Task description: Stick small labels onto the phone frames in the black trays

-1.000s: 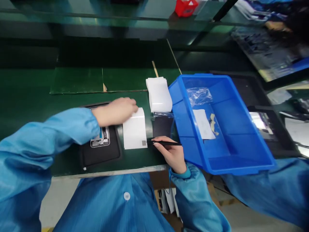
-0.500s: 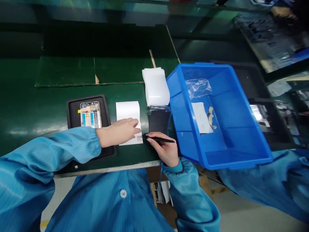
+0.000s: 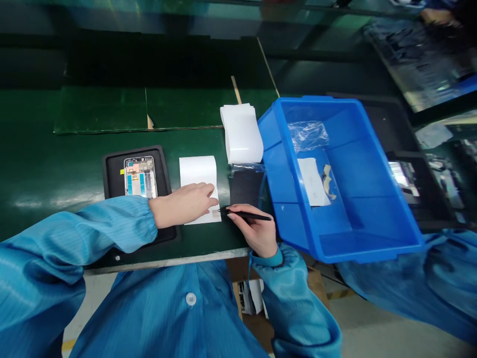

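Left hand (image 3: 185, 203) lowered, one sheet (image 3: 198, 170), single tweezers (image 3: 250, 215)

We can read no text, brand, number or sign anywhere in the frame. Right of centre, we see faint marks on the white paper slip (image 3: 313, 183) inside the blue plastic bin (image 3: 288, 211), too small to make out. Any lettering on the opened smartphone (image 3: 140, 178) at centre left, the white sheet (image 3: 198, 171) at centre or the black tweezers (image 3: 254, 216) near it escapes us too.
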A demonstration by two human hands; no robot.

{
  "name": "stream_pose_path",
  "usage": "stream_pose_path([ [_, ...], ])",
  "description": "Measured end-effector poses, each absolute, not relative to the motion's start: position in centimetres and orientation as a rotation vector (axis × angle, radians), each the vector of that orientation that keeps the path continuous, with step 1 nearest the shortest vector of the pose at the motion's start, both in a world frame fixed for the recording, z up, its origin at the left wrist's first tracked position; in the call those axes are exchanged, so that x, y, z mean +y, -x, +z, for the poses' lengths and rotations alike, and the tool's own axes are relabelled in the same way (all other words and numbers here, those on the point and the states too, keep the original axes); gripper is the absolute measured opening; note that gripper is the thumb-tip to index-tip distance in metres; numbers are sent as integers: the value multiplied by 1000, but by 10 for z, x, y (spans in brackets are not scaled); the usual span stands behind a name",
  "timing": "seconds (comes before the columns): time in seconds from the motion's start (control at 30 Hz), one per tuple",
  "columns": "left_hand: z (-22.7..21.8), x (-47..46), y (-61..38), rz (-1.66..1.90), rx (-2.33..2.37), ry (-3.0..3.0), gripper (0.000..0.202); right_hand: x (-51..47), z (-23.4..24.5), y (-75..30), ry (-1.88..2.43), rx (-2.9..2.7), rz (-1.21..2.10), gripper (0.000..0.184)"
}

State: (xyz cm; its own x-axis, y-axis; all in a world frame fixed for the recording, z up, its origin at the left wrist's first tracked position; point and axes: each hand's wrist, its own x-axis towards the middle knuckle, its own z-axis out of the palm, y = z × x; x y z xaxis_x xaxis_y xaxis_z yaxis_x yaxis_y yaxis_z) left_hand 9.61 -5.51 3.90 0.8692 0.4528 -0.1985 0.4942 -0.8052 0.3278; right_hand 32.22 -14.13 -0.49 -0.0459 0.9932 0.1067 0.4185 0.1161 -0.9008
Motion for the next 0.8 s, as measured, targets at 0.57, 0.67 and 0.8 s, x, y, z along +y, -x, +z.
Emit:
stream_pose_path([
  [0.57, 43, -56, -90, 57, 683, -2533, 25, -152, 4, -325, 1413, -1250, 949, 11],
  [0.67, 50, -59, -86, 197, 663, -2315, 20, -152, 12, -317, 1361, -1296, 960, 8],
  [0.8, 53, -63, -83, 249, 687, -2166, 13, -152, 15, -308, 1337, -1322, 980, 7],
])
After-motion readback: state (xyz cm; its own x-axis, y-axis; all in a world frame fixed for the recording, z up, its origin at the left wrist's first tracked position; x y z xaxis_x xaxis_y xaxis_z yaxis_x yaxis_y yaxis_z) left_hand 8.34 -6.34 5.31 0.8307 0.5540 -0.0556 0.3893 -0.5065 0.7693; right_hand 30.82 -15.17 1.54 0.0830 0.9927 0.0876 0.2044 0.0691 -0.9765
